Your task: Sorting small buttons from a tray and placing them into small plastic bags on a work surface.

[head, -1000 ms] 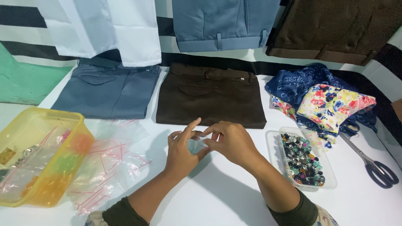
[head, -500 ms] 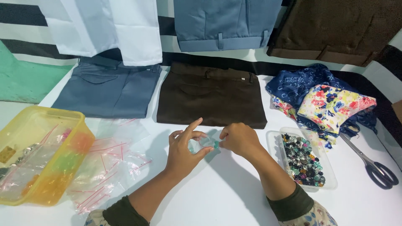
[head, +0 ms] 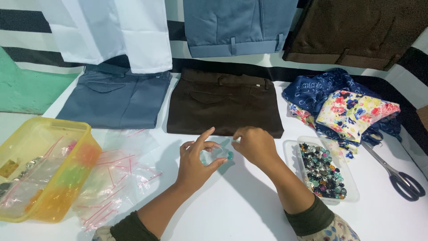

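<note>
While both hands meet over the white table [head: 249, 209], the holdings stand as listed.

Left hand [head: 196, 163]: thumb and fingers pinched on a small clear bag [head: 214, 155], index finger raised off it.
Right hand [head: 254, 145]: curled, fingertips closed on the same bag's upper right edge; the two hands nearly touch.
Small clear bag: held just above the tabletop, in front of the brown trousers; a green bead [head: 229, 155] shows at its right end.
Bead tray [head: 294, 154]: clear, shallow, just right of the right forearm, filled with mixed dark, green and silver beads.
Scissors [head: 399, 176]: dark handles, lying at the far right edge, well apart from the hands.
Loose zip bags [head: 120, 178]: clear with red seal lines, heaped left of the left forearm.
Yellow tub [head: 67, 196]: translucent, at the left edge, touching the heap, holding more bagged items.
Brown trousers [head: 223, 102]: folded, flat, directly beyond the hands.
Blue-grey trousers [head: 116, 96]: folded, left of the brown pair.
Floral fabric [head: 352, 111]: bundled over blue patterned cloth, beyond the tray.
</note>
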